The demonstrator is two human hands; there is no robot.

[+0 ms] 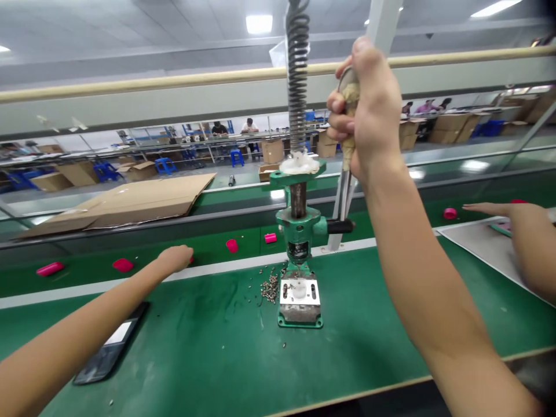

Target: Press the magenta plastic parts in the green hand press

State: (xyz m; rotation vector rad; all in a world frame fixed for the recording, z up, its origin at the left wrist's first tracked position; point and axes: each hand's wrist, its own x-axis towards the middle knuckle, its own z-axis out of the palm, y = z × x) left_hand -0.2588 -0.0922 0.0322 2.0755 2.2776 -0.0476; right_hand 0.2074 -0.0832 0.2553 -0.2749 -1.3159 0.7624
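My right hand [369, 110] is closed around the wrapped upper end of the lever [346, 191] of a green hand press [299, 231], with the lever pointing up. My left hand [176, 259] reaches to the far side of the bench, fingers curled on a pink plastic cap [191, 260] that it mostly hides. White padding [299, 163] sits on top of the press beneath a tall spring [297, 81]. On the press base lies a metal plate [315, 289] with a round white fixture [299, 288]. Small metal parts [270, 288] are heaped left of the base.
More pink caps [123, 265] lie along the green strip behind the bench [208, 347]. A black pouch [115, 341] is under my left forearm. Flat cardboard [125, 200] lies beyond. At right, another person's hand [490, 209] extends over a white board [478, 243].
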